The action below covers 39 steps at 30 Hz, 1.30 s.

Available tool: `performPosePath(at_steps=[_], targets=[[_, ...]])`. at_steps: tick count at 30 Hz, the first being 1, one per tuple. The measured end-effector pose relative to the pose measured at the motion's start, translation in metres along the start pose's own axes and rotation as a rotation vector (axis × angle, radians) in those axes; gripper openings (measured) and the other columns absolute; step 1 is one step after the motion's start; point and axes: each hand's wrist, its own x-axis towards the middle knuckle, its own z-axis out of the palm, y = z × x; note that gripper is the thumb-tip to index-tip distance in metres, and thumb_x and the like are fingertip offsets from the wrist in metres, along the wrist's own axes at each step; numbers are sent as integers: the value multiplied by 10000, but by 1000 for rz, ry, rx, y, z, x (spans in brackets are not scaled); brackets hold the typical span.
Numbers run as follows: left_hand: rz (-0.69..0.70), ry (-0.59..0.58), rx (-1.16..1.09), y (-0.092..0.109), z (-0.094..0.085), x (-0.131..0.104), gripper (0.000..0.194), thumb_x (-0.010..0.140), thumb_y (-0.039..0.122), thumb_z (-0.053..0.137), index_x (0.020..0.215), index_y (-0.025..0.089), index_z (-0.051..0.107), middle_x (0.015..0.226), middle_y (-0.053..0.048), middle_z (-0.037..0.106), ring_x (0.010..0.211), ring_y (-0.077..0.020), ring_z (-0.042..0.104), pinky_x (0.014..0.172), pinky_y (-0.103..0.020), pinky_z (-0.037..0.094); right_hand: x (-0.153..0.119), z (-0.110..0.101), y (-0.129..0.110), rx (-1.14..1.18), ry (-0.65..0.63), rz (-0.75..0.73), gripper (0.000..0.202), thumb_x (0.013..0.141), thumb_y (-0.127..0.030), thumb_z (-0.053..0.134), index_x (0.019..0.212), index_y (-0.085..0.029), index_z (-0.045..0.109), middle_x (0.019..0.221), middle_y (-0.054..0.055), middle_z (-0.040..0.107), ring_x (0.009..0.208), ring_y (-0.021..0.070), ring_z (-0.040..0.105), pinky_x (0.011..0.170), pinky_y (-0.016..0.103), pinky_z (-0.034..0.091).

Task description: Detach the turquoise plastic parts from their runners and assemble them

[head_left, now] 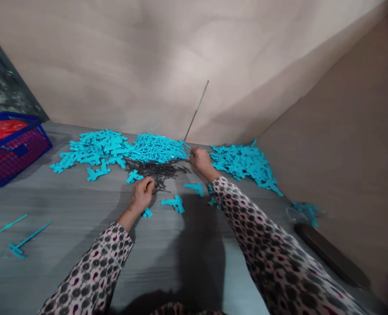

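My left hand (143, 192) is closed in a pinch at the near left side of a heap of thin dark pieces (159, 173), possibly springs; what its fingers hold is hidden. My right hand (200, 159) reaches further forward, fingertips pinched at the right end of a pile of thin turquoise sticks (157, 148). Whatever lies between those fingertips is too small to make out. Between and below the hands lie loose turquoise pistol-shaped plastic pieces, one pistol piece (175, 203) nearest the middle. Another turquoise piece (134, 176) lies just beyond my left hand.
Larger turquoise heaps flank the sticks: a left heap (98, 148) and a right heap (242, 161). A thin metal rod (196, 111) rises behind. At left stand a blue basket (19, 151) with red plastic and a T-shaped turquoise piece (17, 250). A dark elongated object (331, 256) lies right.
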Motion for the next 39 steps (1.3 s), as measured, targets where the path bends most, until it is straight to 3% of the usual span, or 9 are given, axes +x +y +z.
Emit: performPosePath(at_steps=[5,9,13,23,32,39], targets=[[88,-103,49,8,-6,0,215,865,271,404,685,196,492,667,0,521,675,-153,499,646,-251,393,-80,-3,8,339,100,-278,179,852,-192,555,809,-161,726,832,88,704,809,211,639,753,287,457],[147,-206,171,11,-8,-1,247,892,246,386,679,199,499,701,-15,570,732,-173,523,754,-295,406,-138,11,7,554,213,-301,199,876,-204,541,760,-178,701,741,55,680,691,182,611,662,268,442],[205,-273,287,14,-10,-4,262,917,247,396,693,199,523,761,-29,607,819,-195,533,861,-343,371,-166,16,4,674,271,-347,225,892,-182,514,754,-186,692,703,36,661,668,171,596,665,262,446],[289,-370,368,16,-14,-8,262,947,257,409,759,201,583,817,-33,606,888,-208,511,872,-355,348,-173,23,5,734,202,-359,238,872,-121,525,693,-193,664,681,30,641,684,171,585,677,270,438],[318,-388,415,14,-13,-8,244,945,265,430,782,196,598,840,-32,593,913,-209,508,866,-356,339,-175,23,6,745,140,-344,206,868,-131,535,725,-191,670,673,22,623,672,163,565,666,268,429],[326,-385,397,10,-12,-7,277,952,276,405,748,195,573,794,-33,567,879,-206,504,834,-345,352,-175,23,8,722,170,-308,215,865,-134,529,721,-205,673,635,12,595,647,162,554,640,262,418]])
